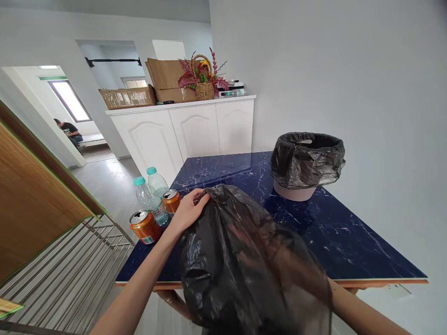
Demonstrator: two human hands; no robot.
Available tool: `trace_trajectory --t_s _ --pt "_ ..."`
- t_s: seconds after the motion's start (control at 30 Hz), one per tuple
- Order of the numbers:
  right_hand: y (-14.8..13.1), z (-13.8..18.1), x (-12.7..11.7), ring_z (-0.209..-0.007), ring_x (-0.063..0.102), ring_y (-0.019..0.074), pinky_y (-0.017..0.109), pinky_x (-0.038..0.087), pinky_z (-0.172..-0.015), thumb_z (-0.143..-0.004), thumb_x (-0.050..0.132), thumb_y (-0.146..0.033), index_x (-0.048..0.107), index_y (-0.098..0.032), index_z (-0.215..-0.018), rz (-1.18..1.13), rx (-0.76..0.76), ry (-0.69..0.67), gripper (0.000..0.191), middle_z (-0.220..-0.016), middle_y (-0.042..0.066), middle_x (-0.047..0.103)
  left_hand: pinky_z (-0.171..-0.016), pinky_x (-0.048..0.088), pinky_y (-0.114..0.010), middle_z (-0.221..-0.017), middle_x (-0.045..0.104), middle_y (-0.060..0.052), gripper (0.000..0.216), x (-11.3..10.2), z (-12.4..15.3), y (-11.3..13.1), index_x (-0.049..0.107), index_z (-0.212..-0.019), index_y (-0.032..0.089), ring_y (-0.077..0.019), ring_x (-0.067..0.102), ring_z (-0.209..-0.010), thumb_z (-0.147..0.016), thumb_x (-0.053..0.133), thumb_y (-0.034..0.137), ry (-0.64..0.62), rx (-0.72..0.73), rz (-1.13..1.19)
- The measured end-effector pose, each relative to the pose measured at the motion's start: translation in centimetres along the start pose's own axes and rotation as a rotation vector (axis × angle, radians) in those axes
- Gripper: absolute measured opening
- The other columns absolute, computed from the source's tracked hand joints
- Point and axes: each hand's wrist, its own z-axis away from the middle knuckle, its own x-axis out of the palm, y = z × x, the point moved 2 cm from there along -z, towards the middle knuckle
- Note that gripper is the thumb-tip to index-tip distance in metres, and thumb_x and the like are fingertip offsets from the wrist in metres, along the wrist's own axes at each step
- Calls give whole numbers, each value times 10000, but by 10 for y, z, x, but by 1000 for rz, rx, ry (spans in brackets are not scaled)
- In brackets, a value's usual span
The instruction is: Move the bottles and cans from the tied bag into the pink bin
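My left hand (192,209) pinches the gathered top edge of a black plastic garbage bag (223,260), which hangs over the table's front edge. My right forearm reaches into the bag from the right. Through the thin film my right hand (256,242) shows only dimly, so its fingers cannot be made out. Left of my left hand stand two orange drink cans (144,226), with openings in their tops, and two clear bottles with teal caps (148,195). Farther back on the right is a pale pink trash bin (295,191), lined with another black bag folded over its rim.
The dark blue marbled table (335,232) meets a grey wall on the right. Behind it is a white cabinet (199,130) bearing cardboard boxes (129,97) and a flower basket (204,91). A metal rack (80,265) stands lower left. A person (69,130) sits in a far room.
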Motion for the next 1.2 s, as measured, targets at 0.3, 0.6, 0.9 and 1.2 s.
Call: trace_trajectory --t_s 0.3,0.6,0.9,1.2 --pt "78 44 6 -1565 425 361 570 401 -1265 -1034 618 -437 557 -307 -1579 -15 -139 -522 564 -1685 84 471 -1047 481 -398 -1194 748 -108 315 5 -29 -48 622 -1102 198 -282 682 -1163 -954 591 475 292 -70 48" --pt "156 52 -39 -1317 667 342 560 487 -1183 -1042 488 -337 780 -219 -1226 65 54 -478 365 -1312 138 763 -1036 530 -409 -1201 766 -114 284 35 -35 -97 660 -1238 204 -273 704 -1171 -992 646 345 288 -224 134" --pt "91 34 -35 -1103 735 298 371 608 -725 -1025 516 -365 620 -231 -1267 -49 513 167 295 -1232 134 746 -969 608 -487 -1364 659 -121 403 39 -24 -135 633 -1365 176 -266 691 -1153 -1025 687 387 405 -435 179" --pt "-23 47 25 -1377 571 377 551 552 -1104 -890 770 -365 407 -245 -1565 -28 120 -259 776 -1521 175 546 -943 617 -470 -1329 672 -116 397 46 -19 -135 635 -1354 171 -255 700 -1116 -1027 685 390 435 -465 316"
